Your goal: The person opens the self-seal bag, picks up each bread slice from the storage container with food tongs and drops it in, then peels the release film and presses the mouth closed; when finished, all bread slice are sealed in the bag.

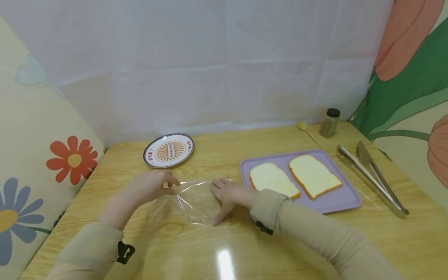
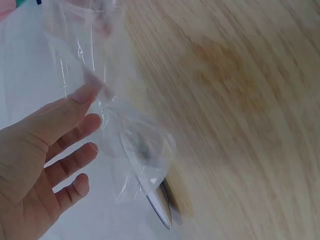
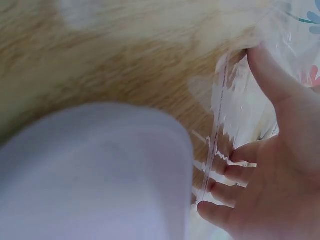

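A clear plastic bag point(image 1: 196, 200) lies crinkled on the wooden table between the two hands. With thumb and index finger, my left hand point(image 1: 152, 187) pinches its left edge and lifts it a little; in the left wrist view the other fingers stand apart from the film point(image 2: 107, 107). My right hand point(image 1: 229, 194) rests on the right part of the bag with thumb and fingers spread. In the right wrist view its fingertips point(image 3: 215, 212) touch the bag near a straight seam point(image 3: 218, 112), close to the purple tray point(image 3: 165, 130).
On the purple tray point(image 1: 341, 202), right of the right hand, lie two bread slices point(image 1: 273, 179). A round plate point(image 1: 169, 151) sits behind the left hand. Metal tongs point(image 1: 374, 179), a long-handled spoon point(image 1: 302, 125) and a black-lidded jar point(image 1: 329, 123) are at the right.
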Tool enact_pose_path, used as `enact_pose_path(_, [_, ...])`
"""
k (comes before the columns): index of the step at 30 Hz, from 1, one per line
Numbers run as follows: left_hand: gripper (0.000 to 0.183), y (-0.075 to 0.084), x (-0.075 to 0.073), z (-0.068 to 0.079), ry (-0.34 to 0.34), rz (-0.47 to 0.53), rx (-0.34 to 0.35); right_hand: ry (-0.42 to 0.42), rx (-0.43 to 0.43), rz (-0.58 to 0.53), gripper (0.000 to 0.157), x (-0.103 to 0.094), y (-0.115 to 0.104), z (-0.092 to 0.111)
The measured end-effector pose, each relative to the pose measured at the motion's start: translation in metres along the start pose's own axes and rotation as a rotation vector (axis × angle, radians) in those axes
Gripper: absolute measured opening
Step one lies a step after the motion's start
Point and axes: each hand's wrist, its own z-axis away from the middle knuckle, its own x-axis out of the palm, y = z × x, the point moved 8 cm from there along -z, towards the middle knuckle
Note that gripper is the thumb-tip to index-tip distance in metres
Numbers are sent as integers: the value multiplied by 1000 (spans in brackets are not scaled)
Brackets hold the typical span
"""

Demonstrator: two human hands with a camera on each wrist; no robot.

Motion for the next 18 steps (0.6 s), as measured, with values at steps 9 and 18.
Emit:
enact_pose_path(9, [17, 24, 10, -12, 23, 116, 105, 10, -10, -33, 113, 0, -1, -2])
enact_pose_path(18, [6, 40, 10, -26, 109, 218, 194, 11, -14, -25, 111, -1, 0, -4])
